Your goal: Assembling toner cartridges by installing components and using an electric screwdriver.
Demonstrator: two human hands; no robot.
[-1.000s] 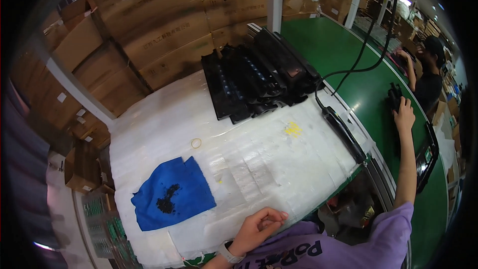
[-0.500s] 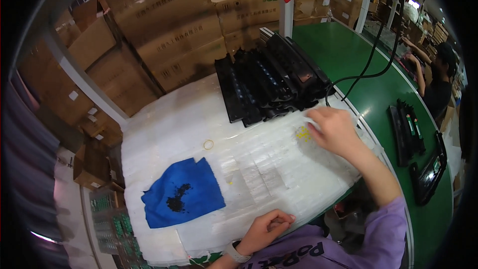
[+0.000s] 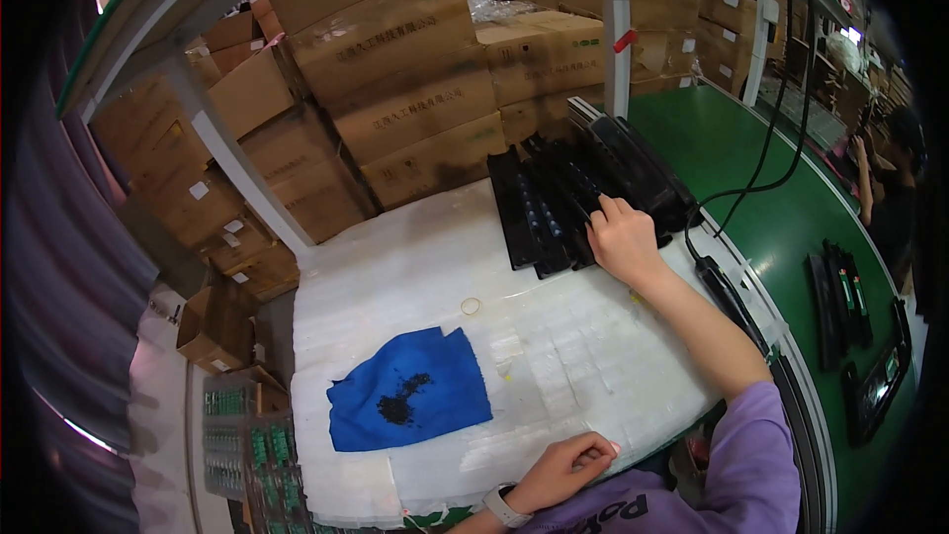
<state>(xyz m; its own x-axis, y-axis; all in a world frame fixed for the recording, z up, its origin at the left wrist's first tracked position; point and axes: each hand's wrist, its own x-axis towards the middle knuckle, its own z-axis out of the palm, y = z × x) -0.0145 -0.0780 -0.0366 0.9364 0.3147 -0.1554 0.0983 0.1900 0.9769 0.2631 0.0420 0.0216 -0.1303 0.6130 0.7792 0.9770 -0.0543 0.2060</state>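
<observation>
The stack of long black plastic cartridge-like parts point(image 3: 583, 193) lies at the far edge of the white foam-sheeted bench point(image 3: 395, 267), at about one o'clock from the bench's middle. The parts lie side by side, their long axes running from roughly five o'clock up to eleven o'clock. The right hand point(image 3: 623, 242) rests on the near end of the row, palm down, with its fingers point(image 3: 605, 216) spread loosely over the tops of the middle parts. They touch the plastic, but no part is enclosed in a grip as far as the view shows. This hand is by far the nearer one.

The left hand point(image 3: 563, 470) sits well apart at the near edge of the bench, about six o'clock, curled into a loose fist that holds nothing visible. A watch shows at its wrist.

Between the two hands the foam is mostly bare. A crumpled blue cloth with a dark smudge point(image 3: 410, 402) lies at about seven o'clock from the parts, and a small pale ring point(image 3: 472, 306) lies between cloth and parts. Neither blocks the right hand. Brown cardboard boxes point(image 3: 395, 79) are stacked behind the row. A black cable point(image 3: 761, 178) crosses the green conveyor belt point(image 3: 791, 198) at three o'clock.
</observation>
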